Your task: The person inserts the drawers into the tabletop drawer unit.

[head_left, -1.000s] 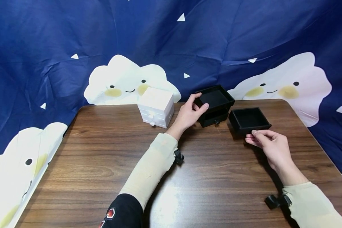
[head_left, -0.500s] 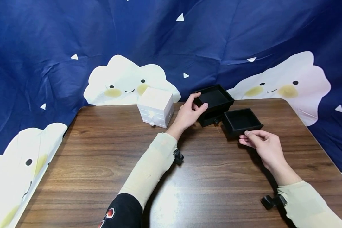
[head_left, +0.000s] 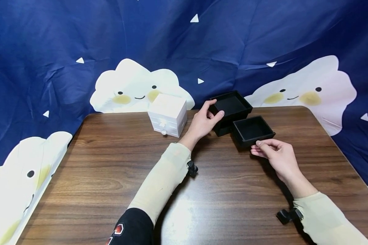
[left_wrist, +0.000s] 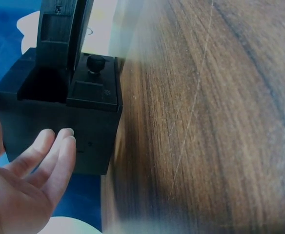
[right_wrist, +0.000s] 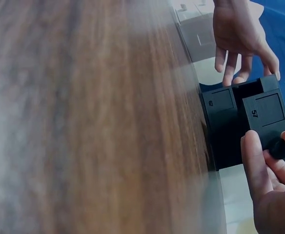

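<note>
A small black drawer cabinet (head_left: 231, 103) with a recessed top stands at the table's back edge. Its lower drawer, with a round knob (left_wrist: 95, 63), sits in place under a dark open slot. Against the cabinet's left side my left hand (head_left: 200, 124) rests with fingers extended, thumb at the front edge. My right hand (head_left: 277, 156) holds a separate black drawer (head_left: 254, 129) just in front of the cabinet, pinching its round knob (right_wrist: 279, 149). That drawer is empty, raised and level with the slot, and overlaps the cabinet's front in the head view.
A white drawer cabinet (head_left: 168, 110) with knobs stands left of the black one, close by my left wrist. The wooden table (head_left: 119, 170) ends at a blue cloth backdrop (head_left: 159, 34) with cloud faces.
My right hand has moved left with the black drawer, from beside the cabinet to before its slot, covering the lower knob in the head view. The left hand has stayed put.
</note>
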A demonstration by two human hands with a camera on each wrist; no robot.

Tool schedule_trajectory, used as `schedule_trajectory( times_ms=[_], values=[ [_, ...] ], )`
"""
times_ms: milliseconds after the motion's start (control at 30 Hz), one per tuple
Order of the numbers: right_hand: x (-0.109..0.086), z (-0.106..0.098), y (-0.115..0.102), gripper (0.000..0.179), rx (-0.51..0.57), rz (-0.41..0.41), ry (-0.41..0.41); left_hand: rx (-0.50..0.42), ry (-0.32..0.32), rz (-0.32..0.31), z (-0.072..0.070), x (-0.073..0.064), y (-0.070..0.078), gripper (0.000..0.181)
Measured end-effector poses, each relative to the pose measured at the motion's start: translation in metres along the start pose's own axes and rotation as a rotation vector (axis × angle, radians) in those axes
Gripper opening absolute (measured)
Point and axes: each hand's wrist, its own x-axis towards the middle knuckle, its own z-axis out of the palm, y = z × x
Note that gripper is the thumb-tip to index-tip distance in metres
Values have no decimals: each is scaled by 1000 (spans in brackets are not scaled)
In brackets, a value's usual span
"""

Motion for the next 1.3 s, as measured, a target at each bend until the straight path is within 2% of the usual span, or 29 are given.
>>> schedule_trajectory(
  times_ms=[600,933,1300],
  values=[
    [4,22,-1,11,-64,6,-10,-5,2,-1,0,0,-1,59],
    [7,28,-1,18,-107,13,-29,-8,10,3,0,1,-2,58],
    [12,29,1,15,-123,31,-6,-7,11,4,1,1,-3,58]
  ],
)
